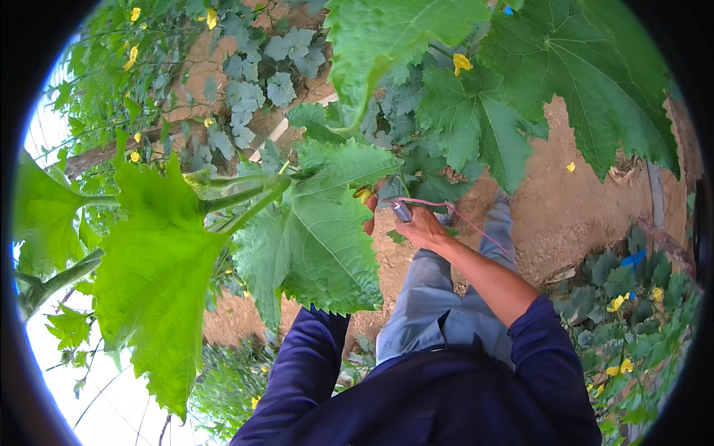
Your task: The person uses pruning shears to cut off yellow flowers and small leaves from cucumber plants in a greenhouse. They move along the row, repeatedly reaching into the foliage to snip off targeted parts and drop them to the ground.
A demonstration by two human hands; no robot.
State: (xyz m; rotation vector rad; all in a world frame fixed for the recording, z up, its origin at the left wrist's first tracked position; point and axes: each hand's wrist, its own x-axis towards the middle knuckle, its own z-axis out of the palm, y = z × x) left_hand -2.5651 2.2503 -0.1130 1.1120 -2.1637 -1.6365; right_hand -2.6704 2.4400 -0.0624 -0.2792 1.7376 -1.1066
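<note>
My right hand point(419, 226) is closed around a small metal hand tool point(401, 211), whose exact kind I cannot tell. A thin pink cord point(474, 223) runs from beside the tool's tip back past my forearm. My left hand point(370, 209) is mostly hidden behind a large lobed leaf point(329, 240); only some fingers show, by a small yellow blossom point(364, 194) that they seem to touch. A green stem point(404, 181) rises just above the tool. At the left, a thick vine stem point(254, 209) bears a bright green leaf point(162, 256) close to the camera.
Big leaves point(563, 67) hang at the upper right. Bare brown soil point(569, 212) lies around my legs. A wooden pole point(95, 159) crosses the upper left. Lower plants with yellow flowers point(618, 303) grow at the right, with blue pieces point(633, 258) among them.
</note>
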